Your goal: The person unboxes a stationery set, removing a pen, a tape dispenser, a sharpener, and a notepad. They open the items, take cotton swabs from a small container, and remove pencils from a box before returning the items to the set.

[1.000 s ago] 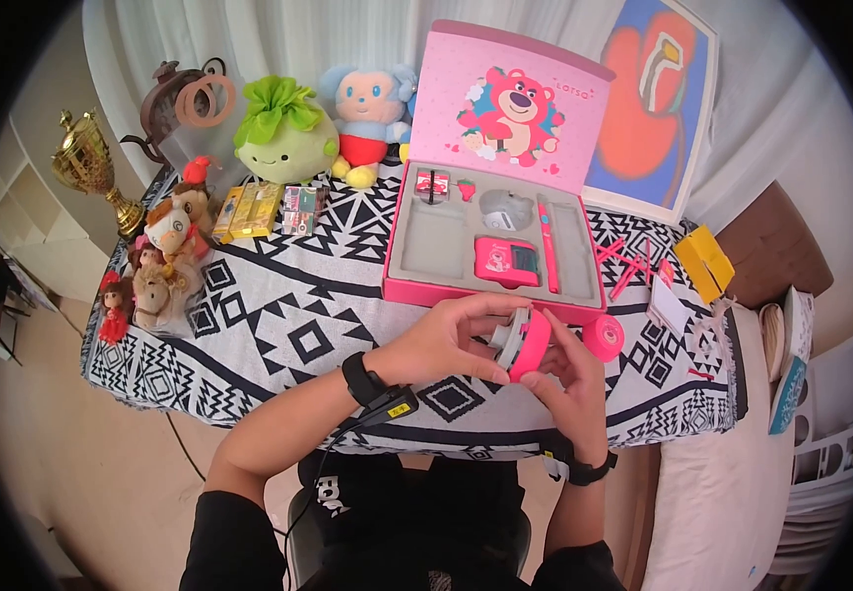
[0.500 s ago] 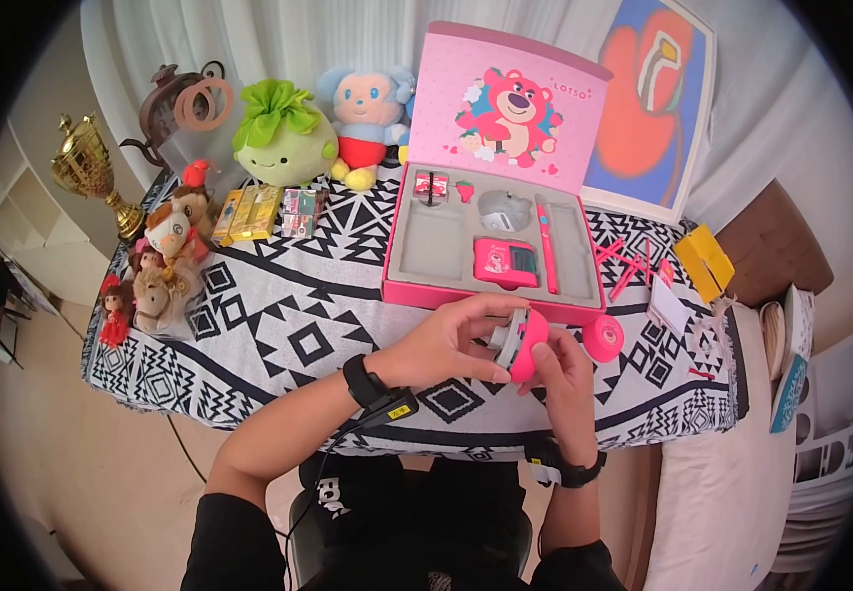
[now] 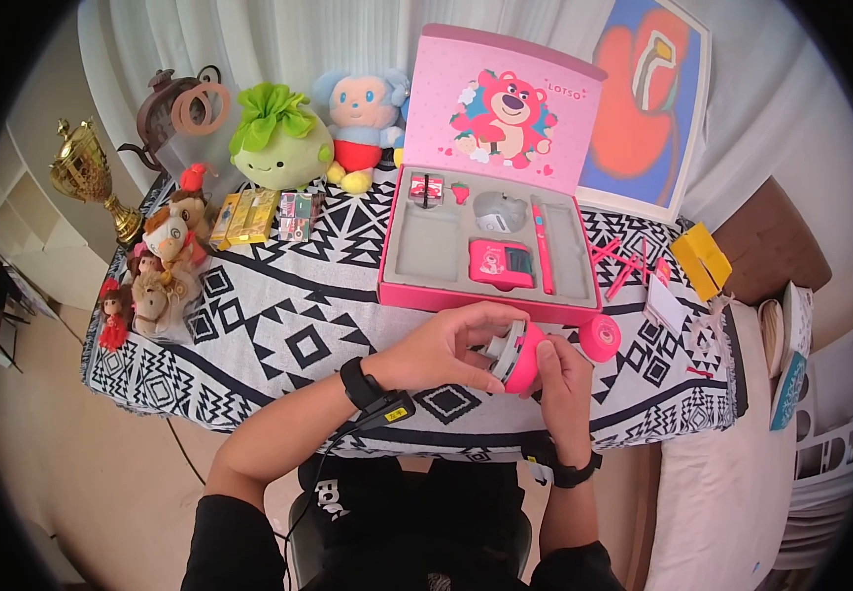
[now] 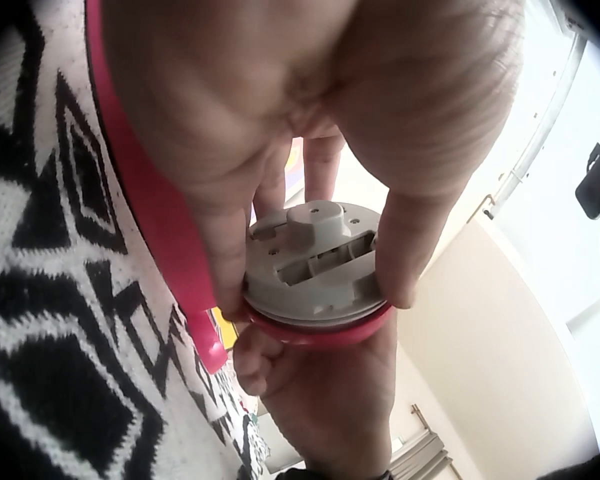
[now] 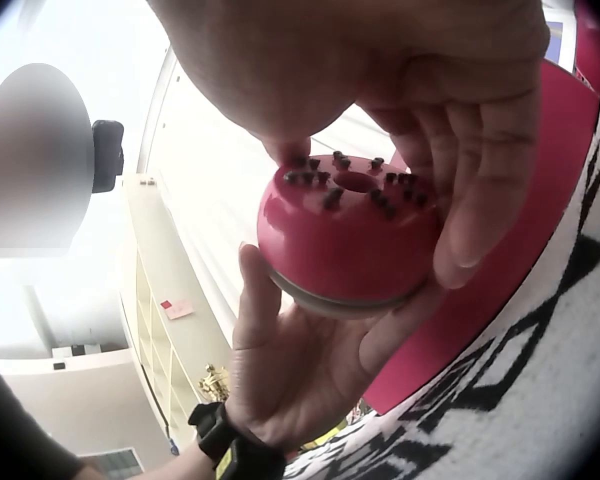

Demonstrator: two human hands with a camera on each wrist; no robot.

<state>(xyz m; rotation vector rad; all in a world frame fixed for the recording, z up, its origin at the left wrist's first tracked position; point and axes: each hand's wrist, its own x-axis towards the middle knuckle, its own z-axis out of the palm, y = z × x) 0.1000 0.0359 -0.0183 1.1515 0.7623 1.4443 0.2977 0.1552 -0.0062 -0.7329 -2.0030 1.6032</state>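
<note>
Both hands hold a mini desk vacuum point(image 3: 521, 362) over the cloth, in front of the gift box. In the left wrist view its grey inner side point(image 4: 315, 262) shows a raised round hub and slots. In the right wrist view its pink domed shell point(image 5: 345, 240) carries black bristle tufts around a central hole. My left hand point(image 3: 443, 347) grips the grey side between thumb and fingers. My right hand point(image 3: 566, 382) pinches the pink shell, thumb on the face turned toward it. A round pink cap point(image 3: 600, 338) lies by the box's front right corner.
The open pink gift box point(image 3: 446, 293) holds a pen, a small pink device and other items in a grey insert. Pink sticks point(image 3: 618, 276) and a yellow carton point(image 3: 702, 261) lie to its right. Plush toys point(image 3: 281, 148) and a gold trophy point(image 3: 86, 172) stand left.
The right hand has shifted its grip on the pink shell, with its thumb now upright against it. The vacuum has tilted and lowered slightly. The left hand keeps its hold.
</note>
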